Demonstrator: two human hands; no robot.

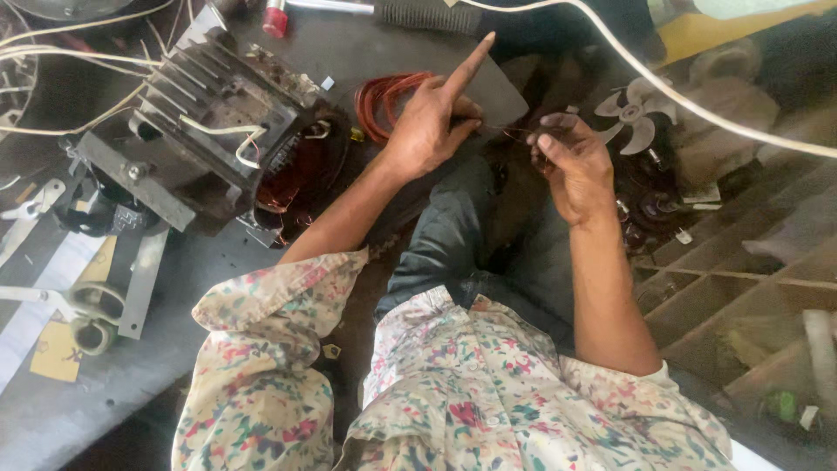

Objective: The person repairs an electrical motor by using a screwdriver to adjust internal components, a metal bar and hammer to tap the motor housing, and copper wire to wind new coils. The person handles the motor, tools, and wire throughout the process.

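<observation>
While a strand of thin copper wire (506,131) is kept stretched between the two hands, the left hand (432,122) is held over the dark work surface (366,52) with its forefinger stuck straight out and the thumb and remaining fingers curled in, seemingly pinching one end of the strand; the contact itself is too small to be made out for certain. The right hand (571,161) is raised above the lap with its fingertips gathered together on the other end, apparently so that the wire is kept taut and clear of the clothing. A coil of reddish copper wire (384,100) is laid just behind the left hand, within easy reach. To the left, a finned motor housing (209,122) is tipped on its side with its open end turned toward the person, and copper windings (292,179) are seen packed inside it, with white leads trailing out over the fins. A small white fan impeller (632,113) is lying near the right hand, and scissors (83,305) are resting at the near left edge of the surface
</observation>
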